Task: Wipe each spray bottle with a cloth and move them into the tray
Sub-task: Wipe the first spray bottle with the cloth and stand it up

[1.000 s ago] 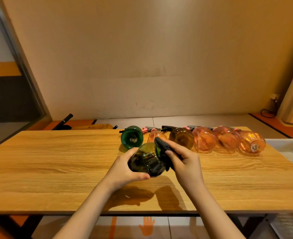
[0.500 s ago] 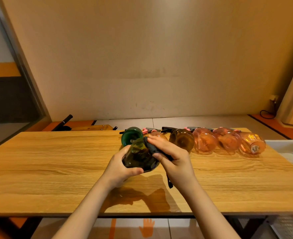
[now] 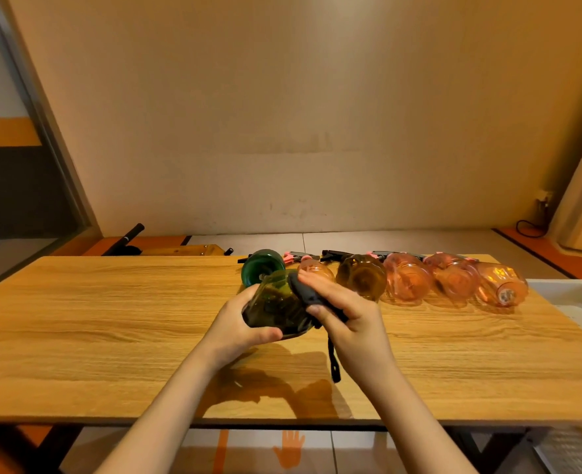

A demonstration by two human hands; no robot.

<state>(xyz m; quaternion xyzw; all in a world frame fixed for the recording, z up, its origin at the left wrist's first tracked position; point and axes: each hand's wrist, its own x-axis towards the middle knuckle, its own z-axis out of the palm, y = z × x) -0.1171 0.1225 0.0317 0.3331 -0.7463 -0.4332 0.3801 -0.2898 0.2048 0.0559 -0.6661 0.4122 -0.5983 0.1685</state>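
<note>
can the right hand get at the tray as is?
Probably yes, though not free-handed. The tray sits at the table's right end with bare tabletop between, nothing blocking. But the right hand holds the cloth against the bottle, which the left hand grips.

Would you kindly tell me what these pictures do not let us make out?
- Tray, head view: cut off by the right edge, so its contents are unknown.
- Held bottle: its spray head is hidden behind the cloth and right hand.
- Row of bottles: spray heads point away, mostly hidden by the bodies.
- Left hand: fingers behind the bottle are unseen.
</note>
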